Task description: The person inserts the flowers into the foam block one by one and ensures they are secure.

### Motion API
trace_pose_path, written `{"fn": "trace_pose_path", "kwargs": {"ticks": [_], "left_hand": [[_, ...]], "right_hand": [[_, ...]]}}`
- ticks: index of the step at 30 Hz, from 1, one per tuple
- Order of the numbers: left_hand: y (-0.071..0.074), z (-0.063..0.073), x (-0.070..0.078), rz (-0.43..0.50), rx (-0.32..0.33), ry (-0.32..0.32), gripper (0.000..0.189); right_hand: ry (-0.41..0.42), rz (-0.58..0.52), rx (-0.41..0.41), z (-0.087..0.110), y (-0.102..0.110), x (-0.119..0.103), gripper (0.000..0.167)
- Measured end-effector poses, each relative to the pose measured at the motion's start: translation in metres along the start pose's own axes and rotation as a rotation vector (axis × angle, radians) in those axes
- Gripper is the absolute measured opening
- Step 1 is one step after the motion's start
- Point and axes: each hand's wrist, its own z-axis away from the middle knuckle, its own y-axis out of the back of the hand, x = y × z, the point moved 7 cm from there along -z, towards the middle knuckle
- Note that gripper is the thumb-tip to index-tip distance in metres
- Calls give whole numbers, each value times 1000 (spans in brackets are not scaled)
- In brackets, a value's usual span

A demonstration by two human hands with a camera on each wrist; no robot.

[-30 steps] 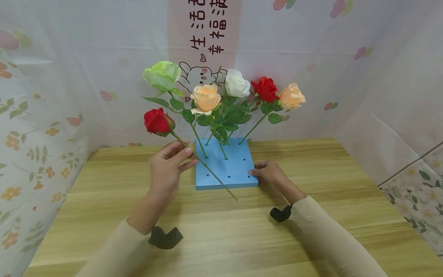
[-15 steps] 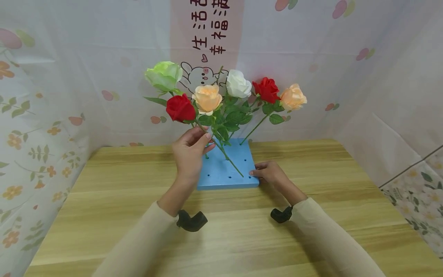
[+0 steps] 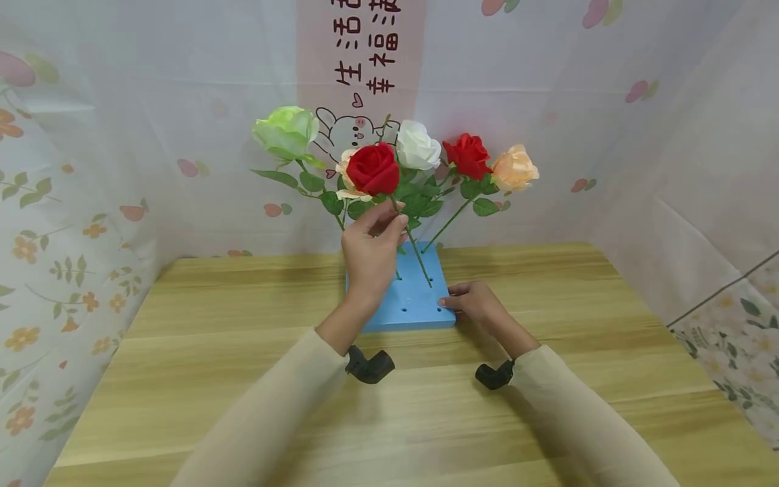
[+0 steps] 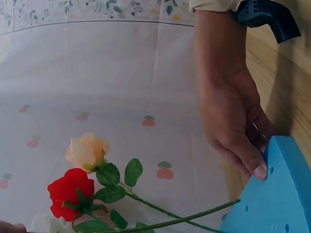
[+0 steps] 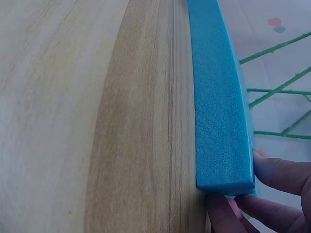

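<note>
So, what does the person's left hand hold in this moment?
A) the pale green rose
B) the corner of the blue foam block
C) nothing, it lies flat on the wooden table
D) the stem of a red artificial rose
D: in the head view the left hand pinches the thin green stem just under the red artificial rose, above the blue square foam block, whose edge the right hand touches.
</note>
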Motion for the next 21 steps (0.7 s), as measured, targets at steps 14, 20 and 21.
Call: {"fn": "trace_pose_path", "kwargs": {"ticks": [14,20,21], "left_hand": [[-22,3,0,-209,47,-122,16],[-33,6,-4,-279,34,-167,15],[-34,6,-5,-291,41,-165,14]], "right_hand": [[3,11,15,-1,1,-1,55],[1,10,15,-2,1,0,55],[2,15,14,-2,1,0,55]]}}
